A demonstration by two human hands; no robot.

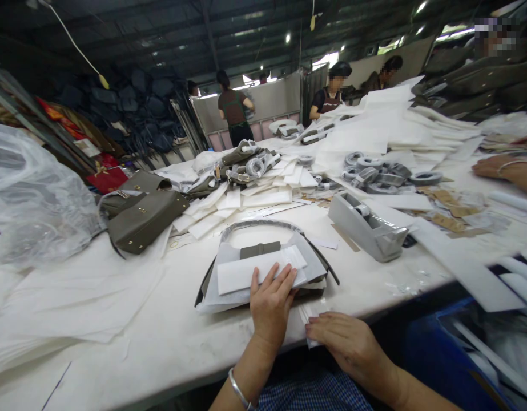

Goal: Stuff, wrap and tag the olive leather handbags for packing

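Note:
A dark olive handbag point(203, 281) lies on the white table in front of me, partly covered by thin white wrapping paper point(312, 268). Its strap point(263, 224) is wrapped in plastic and arches away from me. My left hand point(270, 305) rests with fingers spread on a white foam sheet point(235, 277) on top of the bag. At the table's front edge, my right hand point(353, 348) has its fingers together on a thin translucent plastic strip point(306, 319). Its thumb is hard to make out. The strip's far end runs beside the bag.
A grey tape dispenser point(366, 228) stands right of the bag. Another olive handbag point(147, 222) sits at left, near clear plastic wrap point(32, 200) and paper sheets point(75, 302). Foam pieces point(267, 198) and wrapped strap rolls point(374, 171) lie behind. A co-worker's hand point(497, 166) is at far right.

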